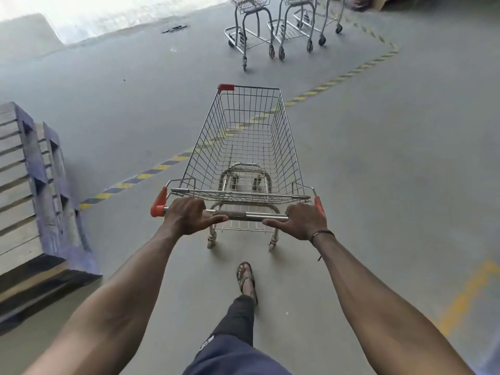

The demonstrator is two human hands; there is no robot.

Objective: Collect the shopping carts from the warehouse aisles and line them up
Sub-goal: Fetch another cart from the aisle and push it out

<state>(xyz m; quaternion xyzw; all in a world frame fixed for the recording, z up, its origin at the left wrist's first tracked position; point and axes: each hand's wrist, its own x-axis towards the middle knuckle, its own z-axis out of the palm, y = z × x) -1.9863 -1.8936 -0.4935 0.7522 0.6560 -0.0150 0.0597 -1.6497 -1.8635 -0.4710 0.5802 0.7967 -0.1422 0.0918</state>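
STATUS: partly done | HANDS: your left hand [189, 216] and right hand [303, 221] gripped the shopping cart [243, 147] handle | POSITION: mid-floor, well short of parked carts [281, 25] | REMAINING: you had to line it up.

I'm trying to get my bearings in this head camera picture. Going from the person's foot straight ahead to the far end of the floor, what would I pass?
Sandalled foot → metal push bar held by both hands → empty wire shopping cart with orange corner caps → yellow-and-black striped floor line → parked silver carts at the far end.
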